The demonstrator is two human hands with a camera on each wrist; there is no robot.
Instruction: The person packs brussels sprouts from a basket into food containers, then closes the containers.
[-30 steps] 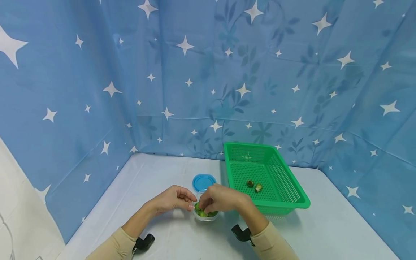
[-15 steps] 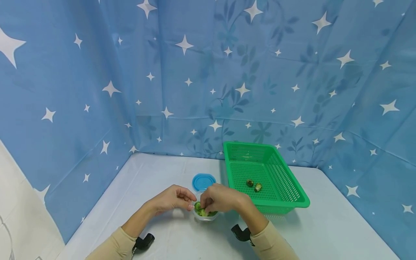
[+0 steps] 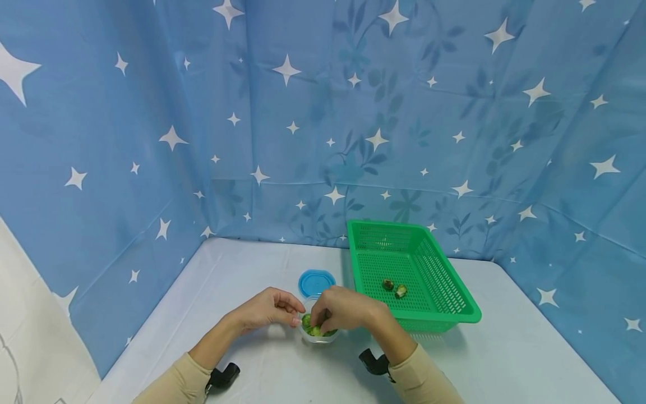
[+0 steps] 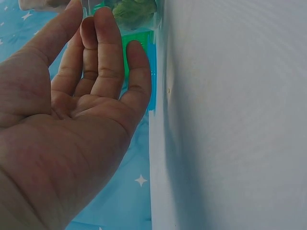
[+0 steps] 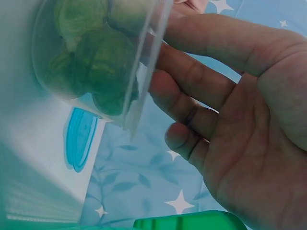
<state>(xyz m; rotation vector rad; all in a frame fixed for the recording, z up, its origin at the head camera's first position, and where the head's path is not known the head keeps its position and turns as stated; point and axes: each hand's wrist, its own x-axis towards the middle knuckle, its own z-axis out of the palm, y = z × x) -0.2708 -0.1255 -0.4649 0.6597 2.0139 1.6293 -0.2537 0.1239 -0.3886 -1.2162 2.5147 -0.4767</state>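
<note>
A small clear plastic container (image 3: pixel 318 340) stands on the white table, holding several green Brussels sprouts (image 5: pixel 103 57). From the right, my right hand (image 3: pixel 343 307) reaches over its rim. Its thumb and index finger dip inside and pinch a Brussels sprout (image 3: pixel 316 331); the fingertips are partly hidden behind the rim in the right wrist view, while the other fingers bend outside. On the left side, my left hand (image 4: pixel 91 110) has its thumb and fingertips right at the container's rim, fingers loosely bent. A blue lid (image 3: pixel 316 283) lies just behind the container.
A green perforated basket (image 3: pixel 439 280) stands at the right rear with two browned sprouts (image 3: pixel 395 289) on its floor. A blue curtain (image 3: pixel 303 140) with white stars hangs around the table's back and sides. White tabletop (image 3: pixel 242 264) extends left of the lid.
The right hand's fingertips have shifted slightly among the sprouts in the container. The left hand, lid and basket stay in place.
</note>
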